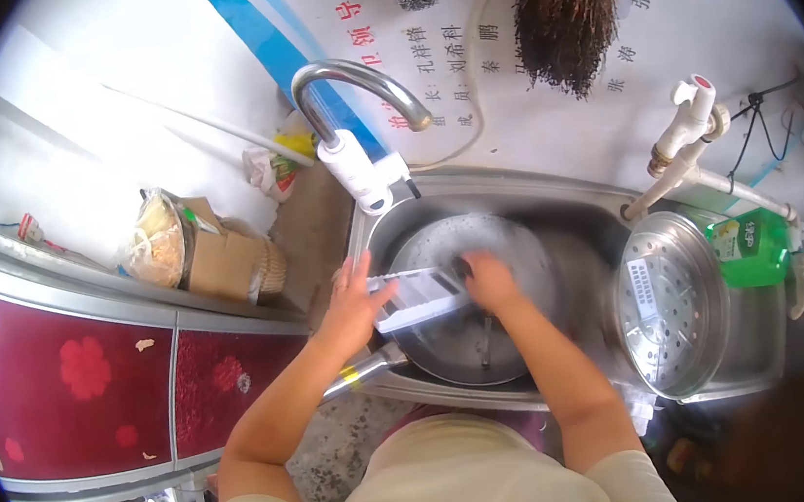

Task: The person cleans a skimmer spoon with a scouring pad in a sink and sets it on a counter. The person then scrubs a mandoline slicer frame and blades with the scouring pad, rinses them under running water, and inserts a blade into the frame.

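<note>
In the head view my left hand (pixel 353 300) grips one end of a white-framed slicer (pixel 419 298) with a metal plate, held tilted over the sink. At its other end is my right hand (pixel 491 281), fingers curled in by a small dark piece (pixel 463 266) that I cannot identify. Beneath both hands a large round metal pan (pixel 454 368) sits in the sink basin, its handle (pixel 365 369) sticking out over the front left edge. The curved faucet (pixel 359 74) stands behind my left hand.
A perforated steamer tray (pixel 681 339) rests at the sink's right, beside a green bottle (pixel 750 249). A white tap (pixel 687 123) rises behind. On the left stand a red-fronted cabinet (pixel 73 384) and a cardboard box (pixel 222 260). A straw brush (pixel 572 8) hangs on the wall.
</note>
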